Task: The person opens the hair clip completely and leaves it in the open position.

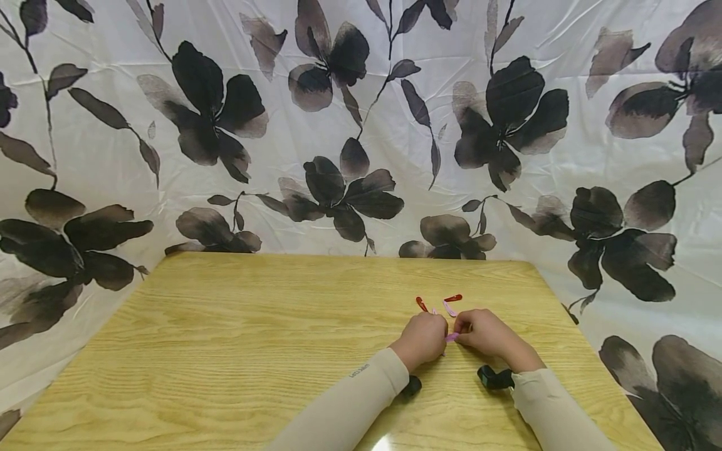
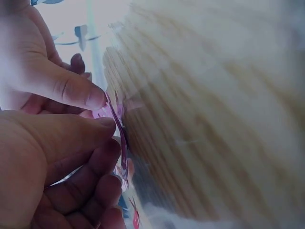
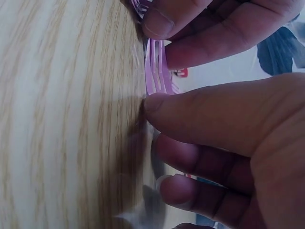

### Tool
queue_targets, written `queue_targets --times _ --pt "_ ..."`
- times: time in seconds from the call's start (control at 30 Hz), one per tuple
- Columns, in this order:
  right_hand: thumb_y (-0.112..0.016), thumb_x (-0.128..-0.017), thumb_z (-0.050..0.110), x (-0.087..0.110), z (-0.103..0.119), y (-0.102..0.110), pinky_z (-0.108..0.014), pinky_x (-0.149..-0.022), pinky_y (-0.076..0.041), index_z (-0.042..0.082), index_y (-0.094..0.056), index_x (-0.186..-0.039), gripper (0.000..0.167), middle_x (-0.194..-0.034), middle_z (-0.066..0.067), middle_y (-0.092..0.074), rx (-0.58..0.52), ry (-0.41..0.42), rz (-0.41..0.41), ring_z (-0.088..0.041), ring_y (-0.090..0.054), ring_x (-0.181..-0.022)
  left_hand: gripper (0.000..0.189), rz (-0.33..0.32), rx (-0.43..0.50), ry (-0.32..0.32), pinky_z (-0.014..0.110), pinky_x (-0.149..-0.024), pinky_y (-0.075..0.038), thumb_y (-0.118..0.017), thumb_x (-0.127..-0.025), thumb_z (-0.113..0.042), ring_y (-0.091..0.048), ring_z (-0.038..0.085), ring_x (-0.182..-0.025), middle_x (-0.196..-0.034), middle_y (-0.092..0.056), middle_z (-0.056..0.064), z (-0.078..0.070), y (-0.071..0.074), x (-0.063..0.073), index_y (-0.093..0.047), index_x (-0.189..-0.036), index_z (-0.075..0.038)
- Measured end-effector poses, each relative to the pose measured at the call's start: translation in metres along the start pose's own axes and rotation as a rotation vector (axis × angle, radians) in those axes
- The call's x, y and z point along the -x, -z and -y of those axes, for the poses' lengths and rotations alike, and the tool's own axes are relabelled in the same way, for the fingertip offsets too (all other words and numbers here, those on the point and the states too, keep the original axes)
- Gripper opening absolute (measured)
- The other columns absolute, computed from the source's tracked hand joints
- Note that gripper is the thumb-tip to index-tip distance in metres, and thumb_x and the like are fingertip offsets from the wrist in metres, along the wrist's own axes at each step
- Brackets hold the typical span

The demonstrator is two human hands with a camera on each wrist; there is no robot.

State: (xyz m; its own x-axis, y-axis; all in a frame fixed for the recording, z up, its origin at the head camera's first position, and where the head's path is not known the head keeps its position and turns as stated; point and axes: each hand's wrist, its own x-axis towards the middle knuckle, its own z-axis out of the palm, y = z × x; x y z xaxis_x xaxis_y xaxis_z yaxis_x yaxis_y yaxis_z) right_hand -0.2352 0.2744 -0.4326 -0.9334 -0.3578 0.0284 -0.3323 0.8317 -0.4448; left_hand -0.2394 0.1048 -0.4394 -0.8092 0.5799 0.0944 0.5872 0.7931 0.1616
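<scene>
Between the two hands is a pink hair clip (image 1: 452, 337) with slots along its length, held just above the wooden table. My left hand (image 1: 423, 339) pinches one end between thumb and fingers. From the other side, my right hand (image 1: 486, 331) pinches the opposite end. The right wrist view shows the slotted middle of the clip (image 3: 156, 69) bare between both thumbs. Beyond the hands lie a red hair clip (image 1: 421, 304), another red hair clip (image 1: 454, 298) and a pink clip (image 1: 449, 309). Part of a further pink piece (image 3: 140, 6) shows by the left fingers.
The wooden table (image 1: 225, 344) extends far to the left of the hands. A floral cloth (image 1: 395, 138) hangs behind its far edge. Dark wrist cameras, such as the one at the right wrist (image 1: 495, 378), sit low over the table.
</scene>
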Motion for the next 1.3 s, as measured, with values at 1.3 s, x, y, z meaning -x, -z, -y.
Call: queue_targets --times 1.3 --pt "-0.068 -0.089 0.012 -0.002 0.011 0.000 -0.026 -0.063 -0.045 0.009 -0.070 -0.087 0.004 -0.079 -0.002 -0.067 -0.279 -0.108 -0.163 -0.015 -0.054 -0.070 0.017 -0.092 0.518 0.085 0.019 -0.067 -0.048 -0.058 -0.091 -0.005 -0.061 0.008 -0.077 -0.091 -0.073 0.001 0.031 0.022 0.010 -0.075 -0.093 -0.007"
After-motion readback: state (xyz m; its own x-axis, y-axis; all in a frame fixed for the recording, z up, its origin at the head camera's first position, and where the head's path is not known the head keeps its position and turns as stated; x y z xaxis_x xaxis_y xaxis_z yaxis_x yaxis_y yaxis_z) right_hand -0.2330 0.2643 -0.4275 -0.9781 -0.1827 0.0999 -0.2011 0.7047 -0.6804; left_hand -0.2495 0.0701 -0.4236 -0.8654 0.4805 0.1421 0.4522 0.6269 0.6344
